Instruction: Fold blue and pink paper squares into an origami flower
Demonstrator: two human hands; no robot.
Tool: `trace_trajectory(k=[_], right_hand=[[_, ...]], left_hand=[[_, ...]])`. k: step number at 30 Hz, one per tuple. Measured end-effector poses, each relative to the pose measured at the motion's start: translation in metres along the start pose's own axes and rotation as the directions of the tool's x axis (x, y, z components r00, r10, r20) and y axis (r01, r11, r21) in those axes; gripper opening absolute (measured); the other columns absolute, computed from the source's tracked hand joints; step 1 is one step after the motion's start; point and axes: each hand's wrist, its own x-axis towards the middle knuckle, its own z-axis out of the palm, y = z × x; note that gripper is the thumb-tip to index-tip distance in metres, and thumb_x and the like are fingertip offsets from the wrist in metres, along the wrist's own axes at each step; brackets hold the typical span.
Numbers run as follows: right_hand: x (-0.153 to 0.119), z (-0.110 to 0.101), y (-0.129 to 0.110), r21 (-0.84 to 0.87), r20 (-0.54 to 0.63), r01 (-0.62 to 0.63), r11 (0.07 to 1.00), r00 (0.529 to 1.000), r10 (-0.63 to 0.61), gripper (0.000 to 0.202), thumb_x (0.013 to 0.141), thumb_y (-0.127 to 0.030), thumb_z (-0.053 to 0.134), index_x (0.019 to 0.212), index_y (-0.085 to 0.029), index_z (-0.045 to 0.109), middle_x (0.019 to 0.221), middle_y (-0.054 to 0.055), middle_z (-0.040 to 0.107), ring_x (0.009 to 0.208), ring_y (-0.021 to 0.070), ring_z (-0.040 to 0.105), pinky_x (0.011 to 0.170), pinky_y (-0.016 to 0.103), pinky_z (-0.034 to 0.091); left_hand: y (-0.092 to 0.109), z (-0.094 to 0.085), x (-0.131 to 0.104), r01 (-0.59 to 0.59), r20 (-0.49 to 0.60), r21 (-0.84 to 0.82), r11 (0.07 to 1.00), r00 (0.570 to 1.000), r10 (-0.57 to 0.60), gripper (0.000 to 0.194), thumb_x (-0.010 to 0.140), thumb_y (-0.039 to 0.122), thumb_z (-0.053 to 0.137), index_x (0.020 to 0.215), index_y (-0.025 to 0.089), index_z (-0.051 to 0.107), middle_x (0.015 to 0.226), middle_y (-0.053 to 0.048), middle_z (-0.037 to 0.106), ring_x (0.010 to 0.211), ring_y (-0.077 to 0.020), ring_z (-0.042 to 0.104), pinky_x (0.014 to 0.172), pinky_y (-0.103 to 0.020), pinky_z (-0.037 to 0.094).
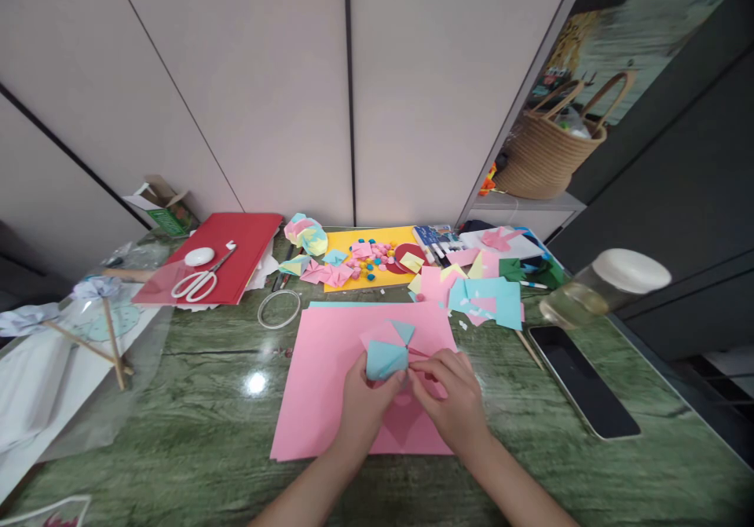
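Observation:
A pink and light-blue folded paper piece (pixel 386 356), shaped like a pinwheel or flower, is held just above a pink paper sheet (pixel 318 389). My left hand (pixel 366 403) grips its blue part from the lower left, thumb on the front. At its right side, my right hand (pixel 451 393) pinches a pink part of it, fingers pressed together near the centre. The fingertips partly hide the paper's lower edge. Under the pink sheet a blue edge shows at the top.
Behind lie paper scraps (pixel 486 299), a yellow sheet (pixel 335 243) with small coloured balls, and a tape roll (pixel 279 309). Scissors (pixel 203 279) rest on a red folder (pixel 250 248) at left. A phone (pixel 583 382) and a lidded jar (pixel 601 287) are at right.

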Motion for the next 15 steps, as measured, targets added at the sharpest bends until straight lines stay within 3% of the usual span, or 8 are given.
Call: trace_trajectory(k=[15], right_hand=[[0.0000,0.0000,0.0012,-0.011,0.038,-0.013,1.000,0.999,0.014,0.009,0.077,-0.017,0.053,0.075,-0.019,0.062,0.064,0.000,0.055,0.063,0.0128,0.050,0.063,0.028,0.032]], left_hand=[[-0.0055,-0.0018,0.0045,0.040,0.022,-0.046,0.998,0.999,-0.039,0.031,0.060,0.024,0.068,0.087,0.012,0.060,0.076,-0.005,0.065,0.069,-0.0167,0.056,0.063,-0.025,0.045]])
